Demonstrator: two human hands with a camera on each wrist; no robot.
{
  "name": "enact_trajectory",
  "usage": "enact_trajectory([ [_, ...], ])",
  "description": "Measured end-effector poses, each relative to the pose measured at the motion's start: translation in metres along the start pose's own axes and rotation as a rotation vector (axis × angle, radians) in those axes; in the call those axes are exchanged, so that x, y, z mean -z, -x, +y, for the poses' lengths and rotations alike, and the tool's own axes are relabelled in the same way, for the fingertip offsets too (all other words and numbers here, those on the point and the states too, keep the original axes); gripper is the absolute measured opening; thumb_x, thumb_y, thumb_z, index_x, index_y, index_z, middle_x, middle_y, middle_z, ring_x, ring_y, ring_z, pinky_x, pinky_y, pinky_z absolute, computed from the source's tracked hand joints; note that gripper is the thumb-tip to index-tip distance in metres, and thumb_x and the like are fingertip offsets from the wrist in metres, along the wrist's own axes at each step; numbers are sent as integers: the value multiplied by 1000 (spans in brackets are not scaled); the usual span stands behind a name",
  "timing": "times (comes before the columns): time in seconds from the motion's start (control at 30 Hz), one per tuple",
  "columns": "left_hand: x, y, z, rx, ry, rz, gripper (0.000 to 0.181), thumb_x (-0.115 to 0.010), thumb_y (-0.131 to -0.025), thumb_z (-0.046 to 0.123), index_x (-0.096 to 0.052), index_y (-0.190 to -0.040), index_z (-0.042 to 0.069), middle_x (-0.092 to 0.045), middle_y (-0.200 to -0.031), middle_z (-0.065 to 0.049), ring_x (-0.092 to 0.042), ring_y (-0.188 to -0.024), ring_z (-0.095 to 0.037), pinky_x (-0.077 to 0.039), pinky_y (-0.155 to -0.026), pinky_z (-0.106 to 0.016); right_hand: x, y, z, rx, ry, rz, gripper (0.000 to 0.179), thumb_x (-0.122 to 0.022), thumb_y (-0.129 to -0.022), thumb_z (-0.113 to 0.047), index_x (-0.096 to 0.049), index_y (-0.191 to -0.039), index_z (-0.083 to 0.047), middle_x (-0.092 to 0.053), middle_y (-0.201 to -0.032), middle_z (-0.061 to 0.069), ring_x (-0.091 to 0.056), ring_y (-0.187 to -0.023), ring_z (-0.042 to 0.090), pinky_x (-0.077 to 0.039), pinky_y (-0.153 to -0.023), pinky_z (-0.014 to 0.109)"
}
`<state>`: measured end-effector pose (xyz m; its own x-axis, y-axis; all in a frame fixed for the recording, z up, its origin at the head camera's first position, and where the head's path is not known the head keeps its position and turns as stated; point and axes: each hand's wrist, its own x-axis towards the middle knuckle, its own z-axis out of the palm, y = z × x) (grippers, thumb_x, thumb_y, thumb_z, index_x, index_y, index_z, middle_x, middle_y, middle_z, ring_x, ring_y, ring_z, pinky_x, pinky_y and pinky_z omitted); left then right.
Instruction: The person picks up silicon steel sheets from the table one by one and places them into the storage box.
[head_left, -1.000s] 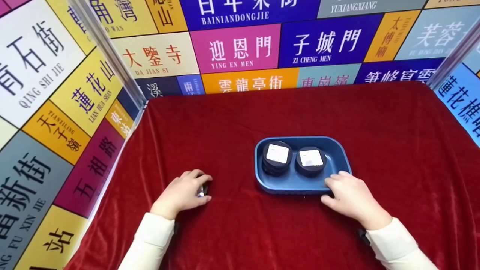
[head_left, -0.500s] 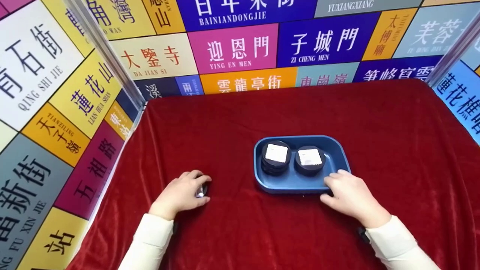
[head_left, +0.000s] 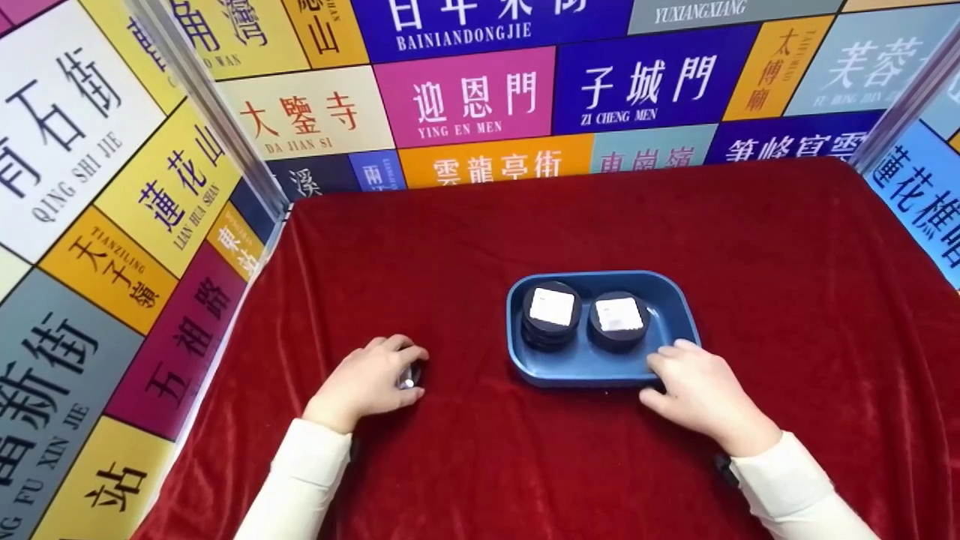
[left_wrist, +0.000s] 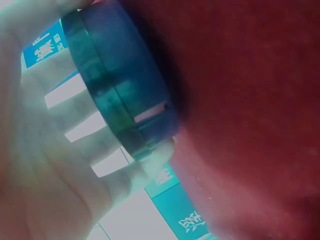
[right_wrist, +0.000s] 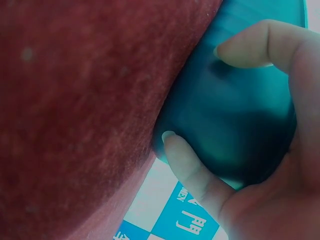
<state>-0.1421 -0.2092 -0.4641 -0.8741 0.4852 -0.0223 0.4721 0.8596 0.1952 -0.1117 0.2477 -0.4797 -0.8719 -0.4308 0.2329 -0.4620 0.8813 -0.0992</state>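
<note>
My left hand point(head_left: 367, 379) is at the left of the tray, close over the cloth. It holds a dark round, flat case point(left_wrist: 125, 75) by its edge, with the fingers curled round it. In the left wrist view a seam runs round its side, with a small light slot or mark. My right hand point(head_left: 697, 386) grips the front right corner of a blue tray point(head_left: 592, 376), fingers over the rim and thumb on the outside. Inside the tray stand black round pieces with white square labels: a stack point(head_left: 551, 309) at left and another piece point(head_left: 619, 321) at its right.
A dark red velvet cloth point(head_left: 450, 247) covers the table and falls in folds at the sides. Panels with coloured Chinese street-name signs point(head_left: 465, 97) stand behind the table and at both sides. Metal posts point(head_left: 232, 105) join them at the corners.
My left hand has shifted slightly up and to the right with the round case. The right hand keeps its grip on the tray, and the tray's contents look the same.
</note>
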Motion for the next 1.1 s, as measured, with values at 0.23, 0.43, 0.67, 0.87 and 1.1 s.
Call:
enact_trajectory([
  [0.23,2,-8,5,-33,-12,8,46,-77,-80,41,-68,-122,25,-64,-126,-2,-62,-112,-30,-53,-88,-52,0,1,0,-5,-2,9,22,-71,-69,-19,-49,-65,-17,-51,-65,-3,-42,-66,18,-38,-55,34],
  [0.43,2,-12,9,-46,-8,2,46,-77,-80,41,-68,-123,26,-64,-126,-1,-61,-111,-29,-52,-88,-52,0,1,-1,-4,-4,14,23,-71,-69,-19,-48,-65,-18,-50,-64,-4,-42,-66,17,-38,-55,33],
  [0.67,0,-15,12,-52,-12,3,46,-76,-80,41,-68,-123,26,-63,-125,-2,-62,-112,-29,-52,-89,-52,0,1,0,-7,0,6,23,-71,-69,-20,-49,-65,-17,-50,-65,-4,-42,-66,18,-38,-55,34],
  [0.87,1,-19,18,-60,-4,-3,45,-76,-81,40,-68,-123,26,-63,-126,-2,-61,-112,-29,-52,-89,-52,0,1,0,-3,1,10,22,-71,-69,-20,-50,-66,-17,-51,-65,-3,-41,-66,18,-38,-55,34],
  [1.1,2,-26,25,-86,-18,6,44,-76,-81,40,-68,-122,26,-63,-125,-1,-61,-111,-28,-52,-87,-51,-1,1,0,-3,-3,21,22,-71,-69,-19,-50,-65,-17,-50,-65,-3,-41,-66,18,-37,-55,34],
])
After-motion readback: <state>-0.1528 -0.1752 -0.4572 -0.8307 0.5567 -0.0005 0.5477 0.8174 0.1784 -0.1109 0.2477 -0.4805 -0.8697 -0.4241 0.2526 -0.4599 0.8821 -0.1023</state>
